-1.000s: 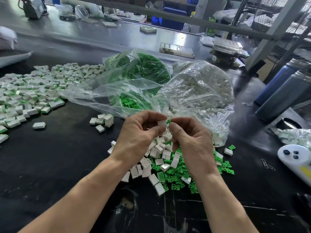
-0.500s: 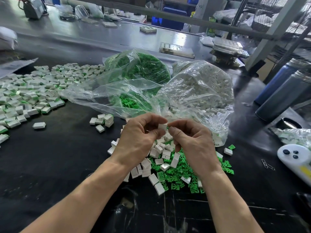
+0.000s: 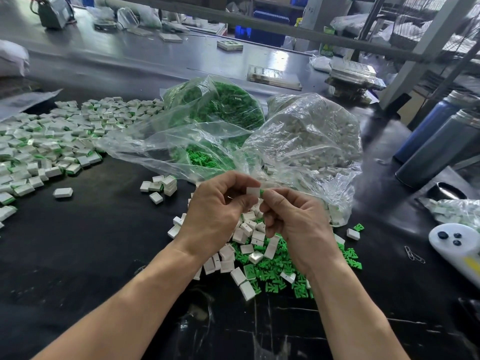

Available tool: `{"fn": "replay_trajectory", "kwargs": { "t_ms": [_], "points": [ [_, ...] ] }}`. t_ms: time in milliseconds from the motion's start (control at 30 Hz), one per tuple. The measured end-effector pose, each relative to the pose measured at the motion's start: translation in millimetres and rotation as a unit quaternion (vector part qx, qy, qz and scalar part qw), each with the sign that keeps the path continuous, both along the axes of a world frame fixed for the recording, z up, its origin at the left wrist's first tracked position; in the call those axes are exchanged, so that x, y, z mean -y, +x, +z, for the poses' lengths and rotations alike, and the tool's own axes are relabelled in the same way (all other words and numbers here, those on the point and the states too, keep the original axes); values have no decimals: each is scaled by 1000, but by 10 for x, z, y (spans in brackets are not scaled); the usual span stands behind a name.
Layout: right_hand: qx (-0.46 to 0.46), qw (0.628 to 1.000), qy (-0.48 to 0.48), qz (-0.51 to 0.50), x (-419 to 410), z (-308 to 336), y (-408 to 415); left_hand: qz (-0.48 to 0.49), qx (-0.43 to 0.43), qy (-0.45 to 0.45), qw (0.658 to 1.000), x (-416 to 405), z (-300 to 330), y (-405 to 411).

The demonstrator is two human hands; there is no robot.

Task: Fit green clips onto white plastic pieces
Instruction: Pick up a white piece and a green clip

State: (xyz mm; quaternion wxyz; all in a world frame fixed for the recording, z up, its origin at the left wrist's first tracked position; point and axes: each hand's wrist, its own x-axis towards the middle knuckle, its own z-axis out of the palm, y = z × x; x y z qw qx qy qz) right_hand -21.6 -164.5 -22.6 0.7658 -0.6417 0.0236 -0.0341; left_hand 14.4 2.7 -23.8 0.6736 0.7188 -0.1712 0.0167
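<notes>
My left hand (image 3: 217,210) pinches a small white plastic piece (image 3: 252,192) between thumb and fingers, above the table's middle. My right hand (image 3: 294,224) pinches a green clip (image 3: 261,191) against the right side of that piece; only a sliver of green shows. Beneath both hands lies a mixed heap of loose white pieces (image 3: 249,249) and green clips (image 3: 275,272). One clear bag holds green clips (image 3: 220,107), another holds white pieces (image 3: 311,141). A wide spread of white pieces with green edges (image 3: 44,144) covers the left of the black table (image 3: 78,255).
Two dark bottles (image 3: 439,141) stand at the right. A white controller (image 3: 459,245) and paper clips (image 3: 414,254) lie near the right edge. A small group of white pieces (image 3: 162,187) sits left of my hands. Trays and boxes stand on the far grey bench.
Both hands have stayed above the heap, closing slightly together. The white piece has turned in my left fingers, and a green clip now shows at its right side.
</notes>
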Motion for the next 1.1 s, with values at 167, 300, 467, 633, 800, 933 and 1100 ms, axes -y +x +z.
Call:
{"fn": "replay_trajectory", "kwargs": {
  "t_ms": [167, 300, 467, 633, 800, 933, 1100],
  "points": [
    [11, 999, -36, 7, 31, -16, 4, -6, 2, 21, 1000, -24, 13, 3],
    [7, 997, -75, 21, 83, -11, 5, -15, 14, 50, 999, -47, 14, 6],
    [13, 992, -118, 41, 128, 19, -7, -31, 46, 92, 994, -94, 26, 6],
    [13, 988, -143, 51, 179, 38, -18, -37, 68, 100, 992, -88, 15, 16],
    [3, 988, -143, 63, 205, 47, -29, -56, 75, 104, 990, -106, 17, 44],
    [-2, 986, -141, 84, 215, 68, -45, -81, 87, 112, 987, -141, 45, 56],
    [-6, 984, -149, 94, 207, 99, -51, -92, 91, 99, 987, -153, 60, 63]
  ]
}}
